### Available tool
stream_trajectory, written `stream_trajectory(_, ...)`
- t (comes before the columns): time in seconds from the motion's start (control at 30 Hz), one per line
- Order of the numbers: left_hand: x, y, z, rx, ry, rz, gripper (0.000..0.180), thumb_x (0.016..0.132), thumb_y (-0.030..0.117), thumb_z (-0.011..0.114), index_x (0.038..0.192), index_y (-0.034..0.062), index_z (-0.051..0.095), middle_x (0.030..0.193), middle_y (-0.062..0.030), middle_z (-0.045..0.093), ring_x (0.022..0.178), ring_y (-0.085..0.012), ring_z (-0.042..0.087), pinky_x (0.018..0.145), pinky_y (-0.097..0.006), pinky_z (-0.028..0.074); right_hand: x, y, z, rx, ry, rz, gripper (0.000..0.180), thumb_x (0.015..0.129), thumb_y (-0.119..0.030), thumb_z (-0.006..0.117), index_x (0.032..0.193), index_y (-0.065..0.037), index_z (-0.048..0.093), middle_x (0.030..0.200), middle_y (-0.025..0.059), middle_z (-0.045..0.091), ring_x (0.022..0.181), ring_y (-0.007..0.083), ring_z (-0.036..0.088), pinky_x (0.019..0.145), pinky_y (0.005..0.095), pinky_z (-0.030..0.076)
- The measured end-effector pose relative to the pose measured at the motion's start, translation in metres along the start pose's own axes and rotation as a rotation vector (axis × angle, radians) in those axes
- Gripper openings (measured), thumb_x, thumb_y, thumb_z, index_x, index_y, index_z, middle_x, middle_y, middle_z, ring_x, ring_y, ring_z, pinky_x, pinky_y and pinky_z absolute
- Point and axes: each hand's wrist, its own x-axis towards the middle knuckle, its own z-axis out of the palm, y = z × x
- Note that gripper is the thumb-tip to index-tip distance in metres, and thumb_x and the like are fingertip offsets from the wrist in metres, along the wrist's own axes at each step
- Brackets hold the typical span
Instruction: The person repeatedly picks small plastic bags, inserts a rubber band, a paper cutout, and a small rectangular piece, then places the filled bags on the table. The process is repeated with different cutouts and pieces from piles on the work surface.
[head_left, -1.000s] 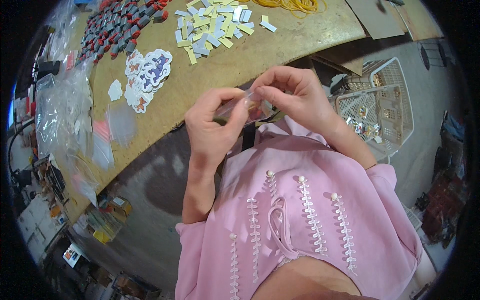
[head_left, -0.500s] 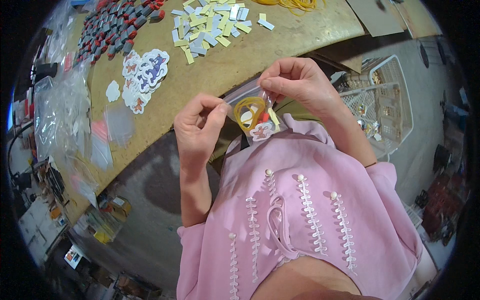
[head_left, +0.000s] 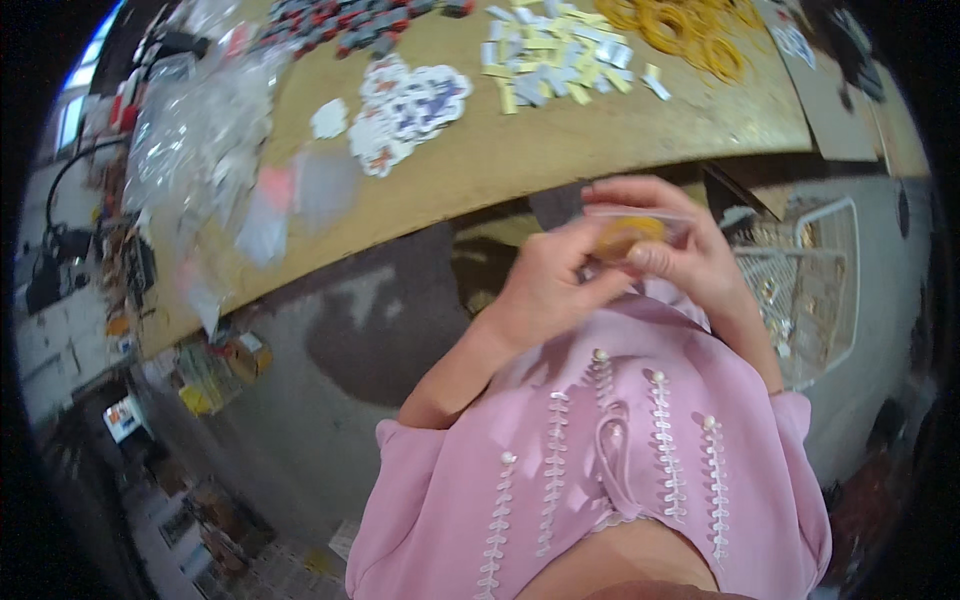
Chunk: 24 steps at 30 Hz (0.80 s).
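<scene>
A clear zip bag [head_left: 641, 226] is held between my two hands in front of my lap. Yellow rubber bands show through the plastic; fingers cover the rest of the contents. On the bag's left side, my left hand [head_left: 550, 285] is closed, its fingertips slightly blurred. From the right, my right hand [head_left: 700, 255] grips the bag, with the thumb across the front and the fingers behind it.
On the table [head_left: 430, 195] lie cartoon stickers [head_left: 415, 105], yellow and white strips [head_left: 560, 55], grey-red pieces [head_left: 370, 22], rubber bands [head_left: 680, 30] and clear plastic bags [head_left: 200, 130]. To the right, a white basket [head_left: 845, 280] holds small packed bags.
My hands have come closer together around the bag, which was stretched open to view between two pinches. The whole view has shifted, so the table's contents appear farther right and higher.
</scene>
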Motion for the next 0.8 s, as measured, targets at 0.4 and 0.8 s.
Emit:
stream_trajectory(0.4, -0.030, -0.017, -0.190, 0.749, 0.971, 0.041, 0.015, 0.097, 0.018, 0.078, 0.101, 0.0038, 0.073, 0.085, -0.0066, 0.073, 0.072, -0.0142, 0.067, 0.063, -0.033, 0.052, -0.106, 0.060, -0.187, -1.690, 0.236, 0.492, 0.045, 0.080, 0.011, 0.058, 0.114, -0.009, 0.080, 0.105, 0.0245, 0.075, 0.101, 0.0456, 0.072, 0.086, 0.0521, 0.058)
stream_trajectory(0.8, -0.040, -0.050, -0.249, 0.677, 0.983, -0.107, 0.023, 0.089, 0.017, 0.086, 0.100, 0.0027, 0.073, 0.089, -0.0023, 0.073, 0.075, -0.0112, 0.063, 0.072, -0.029, 0.053, -0.174, 0.160, -0.269, -1.673, 0.016, 0.595, 0.015, 0.084, -0.014, 0.072, 0.092, -0.002, 0.075, 0.093, 0.0226, 0.074, 0.088, 0.0420, 0.073, 0.077, 0.0506, 0.058)
